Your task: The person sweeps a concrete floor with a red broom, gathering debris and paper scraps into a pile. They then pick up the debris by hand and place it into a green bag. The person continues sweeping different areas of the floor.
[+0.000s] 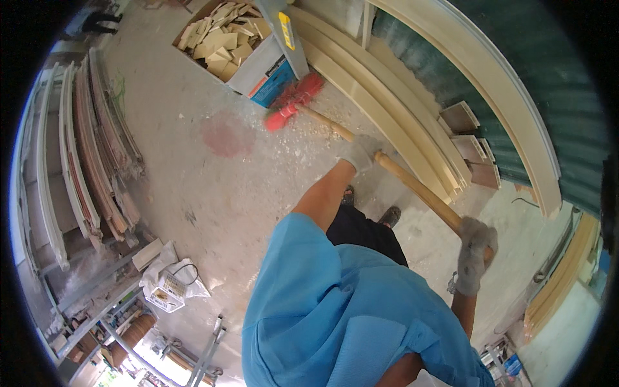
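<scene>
- the push-style broom (406,182) lies on a slant across the person's front, its long axis running from the red bristle head (293,104), ahead and to the left, back to the wooden handle's upper end at the right.
- left hand (359,157): gloved and slightly blurred, its fingers grasping the handle partway along; this is the hand nearer the bristles, which lie beyond it, forward and leftward.
- right hand (476,251): gloved, fingers clenched around the handle near its upper end, well apart from the left hand and closer to the body.
- the bristle head is down at the concrete floor (174,168), just beside the corner of a carton (251,77) heaped with pale offcuts (222,45); whether they touch, i cannot tell.
- pale chips (332,117) are scattered between the bristles and the long cream mouldings (380,109) on the right.
</scene>
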`<action>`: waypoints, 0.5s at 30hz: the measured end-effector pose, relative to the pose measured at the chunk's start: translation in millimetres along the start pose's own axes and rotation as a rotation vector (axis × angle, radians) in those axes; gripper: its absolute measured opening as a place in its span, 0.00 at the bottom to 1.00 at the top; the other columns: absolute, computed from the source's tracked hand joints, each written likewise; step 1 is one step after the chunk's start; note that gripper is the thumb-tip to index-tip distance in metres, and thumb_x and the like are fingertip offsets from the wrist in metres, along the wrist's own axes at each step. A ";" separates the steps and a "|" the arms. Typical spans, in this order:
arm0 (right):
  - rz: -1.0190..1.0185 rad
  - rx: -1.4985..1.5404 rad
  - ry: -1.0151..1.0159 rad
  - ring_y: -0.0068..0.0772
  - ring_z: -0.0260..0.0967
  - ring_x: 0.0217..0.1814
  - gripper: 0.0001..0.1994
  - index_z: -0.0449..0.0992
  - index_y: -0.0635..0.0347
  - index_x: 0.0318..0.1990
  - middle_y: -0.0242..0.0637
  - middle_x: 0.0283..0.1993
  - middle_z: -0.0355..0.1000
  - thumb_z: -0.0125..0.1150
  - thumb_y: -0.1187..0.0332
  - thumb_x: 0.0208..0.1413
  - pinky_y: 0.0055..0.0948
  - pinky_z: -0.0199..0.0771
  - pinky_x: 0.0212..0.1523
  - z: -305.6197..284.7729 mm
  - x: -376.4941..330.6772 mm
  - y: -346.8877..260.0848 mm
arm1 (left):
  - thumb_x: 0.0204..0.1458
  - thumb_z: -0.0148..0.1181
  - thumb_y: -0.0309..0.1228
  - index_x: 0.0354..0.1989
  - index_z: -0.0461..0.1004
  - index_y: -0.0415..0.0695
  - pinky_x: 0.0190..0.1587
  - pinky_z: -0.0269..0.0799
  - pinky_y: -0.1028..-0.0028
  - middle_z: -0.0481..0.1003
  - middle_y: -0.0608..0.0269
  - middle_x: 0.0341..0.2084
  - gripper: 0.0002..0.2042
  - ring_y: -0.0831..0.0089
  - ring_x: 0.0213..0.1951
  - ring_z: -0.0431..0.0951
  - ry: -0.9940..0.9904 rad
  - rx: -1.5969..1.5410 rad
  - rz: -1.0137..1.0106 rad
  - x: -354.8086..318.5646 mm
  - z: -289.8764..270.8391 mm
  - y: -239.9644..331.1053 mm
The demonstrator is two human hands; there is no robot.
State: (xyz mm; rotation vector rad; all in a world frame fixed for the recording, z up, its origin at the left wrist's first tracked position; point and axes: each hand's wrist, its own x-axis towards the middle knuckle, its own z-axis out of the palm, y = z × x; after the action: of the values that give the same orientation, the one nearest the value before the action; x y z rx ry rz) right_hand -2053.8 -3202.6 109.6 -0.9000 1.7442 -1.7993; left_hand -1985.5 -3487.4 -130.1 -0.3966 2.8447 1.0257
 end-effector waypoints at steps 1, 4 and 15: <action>-0.006 -0.048 0.060 0.30 0.57 0.32 0.13 0.60 0.52 0.30 0.32 0.28 0.62 0.48 0.59 0.66 0.38 0.62 0.44 -9.0 -1.3 -4.6 | 0.44 0.59 0.31 0.39 0.78 0.53 0.45 0.70 0.56 0.78 0.53 0.32 0.12 0.52 0.39 0.77 0.060 -0.068 0.054 1.7 10.7 3.8; -0.071 -0.059 0.144 0.28 0.53 0.21 0.16 0.59 0.50 0.24 0.27 0.18 0.57 0.55 0.58 0.60 0.34 0.55 0.32 -59.4 -10.1 -37.5 | 0.41 0.60 0.30 0.39 0.78 0.50 0.45 0.70 0.56 0.78 0.52 0.33 0.13 0.50 0.38 0.77 0.088 -0.172 0.135 2.0 45.1 44.1; -0.133 0.196 0.076 0.41 0.65 0.30 0.24 0.69 0.64 0.28 0.32 0.19 0.60 0.55 0.47 0.55 0.58 0.40 0.71 -129.3 -66.9 -211.2 | 0.39 0.60 0.27 0.39 0.76 0.54 0.39 0.71 0.56 0.76 0.55 0.25 0.15 0.54 0.34 0.78 -0.196 -0.324 0.387 -48.7 3.7 216.0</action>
State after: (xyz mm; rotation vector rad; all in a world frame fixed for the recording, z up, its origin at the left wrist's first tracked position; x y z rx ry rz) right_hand -2081.1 -3049.6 313.6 -0.8948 1.5495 -2.0742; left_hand -1997.6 -3314.7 8.2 0.2381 2.6328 1.5058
